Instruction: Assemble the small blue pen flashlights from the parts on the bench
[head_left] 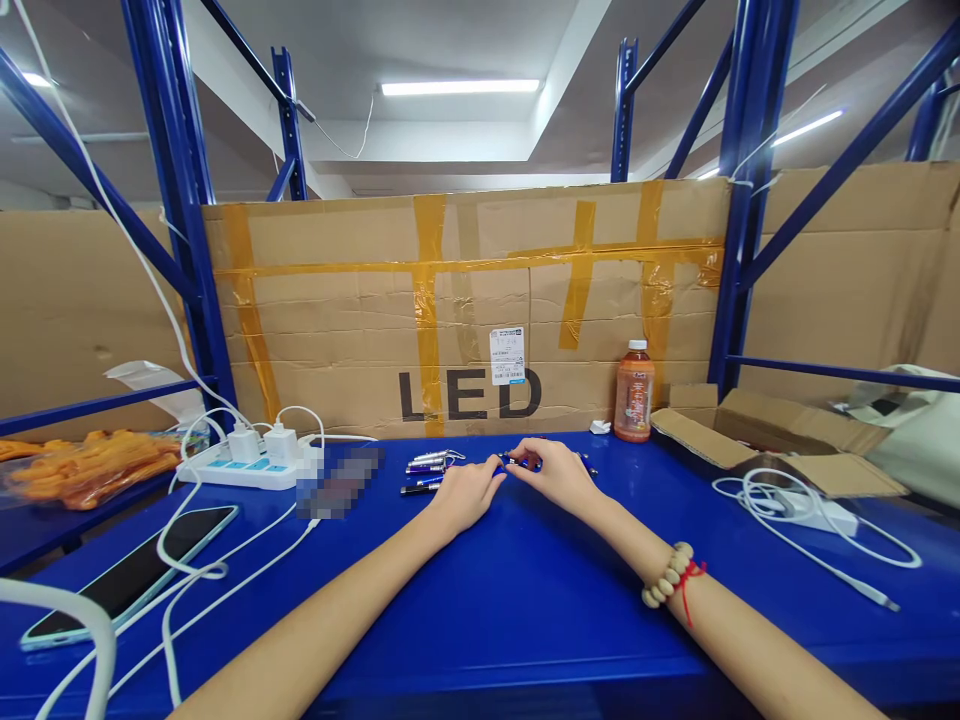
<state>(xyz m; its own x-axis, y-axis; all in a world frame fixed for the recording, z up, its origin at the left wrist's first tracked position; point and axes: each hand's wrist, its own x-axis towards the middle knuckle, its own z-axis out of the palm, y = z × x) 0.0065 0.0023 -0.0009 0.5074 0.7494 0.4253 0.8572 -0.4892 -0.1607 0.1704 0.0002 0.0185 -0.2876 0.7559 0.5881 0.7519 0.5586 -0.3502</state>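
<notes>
Both my arms reach out over the blue table (525, 600). My left hand (466, 492) and my right hand (553, 472) meet at the far middle of the table. Their fingers are pinched together on a small blue pen-like light (517, 461) held between them. Just left of my left hand lies a small heap of similar small lights (427, 470), blue and silver. A bead bracelet with a red cord (671, 577) sits on my right wrist.
A power strip with white chargers (247, 462) and a phone (131, 575) on white cables lie at left. An orange drink bottle (634, 392) and an open cardboard box (772, 435) stand at right. A taped cardboard wall marked LED (465, 310) closes the back.
</notes>
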